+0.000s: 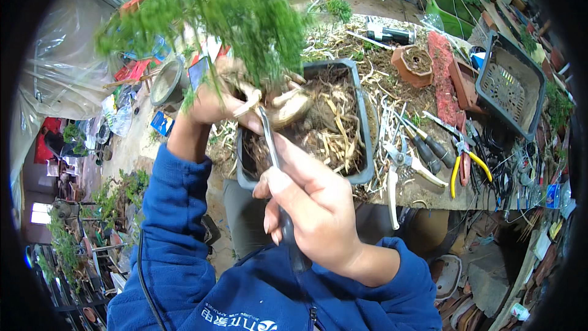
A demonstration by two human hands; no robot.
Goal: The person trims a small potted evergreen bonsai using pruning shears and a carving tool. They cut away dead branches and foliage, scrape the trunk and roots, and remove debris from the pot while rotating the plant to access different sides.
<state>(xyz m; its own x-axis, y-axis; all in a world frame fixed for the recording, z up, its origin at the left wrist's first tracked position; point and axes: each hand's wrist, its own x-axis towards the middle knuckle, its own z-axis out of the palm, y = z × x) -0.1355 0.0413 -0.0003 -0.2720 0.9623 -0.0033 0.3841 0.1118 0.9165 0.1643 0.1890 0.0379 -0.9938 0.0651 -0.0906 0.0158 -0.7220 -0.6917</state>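
Carving: from my end, the step in hand looks like working the pale wood low on a small tree (251, 37) with a long tool (268, 135).
Tree: its base sits in a dark tub (369, 147) on the desk (422, 196); its blurred green top hangs above the left hand (211, 101).
Left hand: I have its fingers around pale wood near a stub (250, 99); some of them are hidden.
Right hand (318, 205): I have its fingers grasping the tool, tip up at the stub; I cannot tell whether it bites.
Tub: pale shreds (340, 135) lie inside.
Spare tools: shears (395, 199) and yellow-handled pliers (454, 178) lie right of the tub.
Next move: I judge it calls for a firm left hold and a short, controlled push, keeping the tip off the left fingers nearby.
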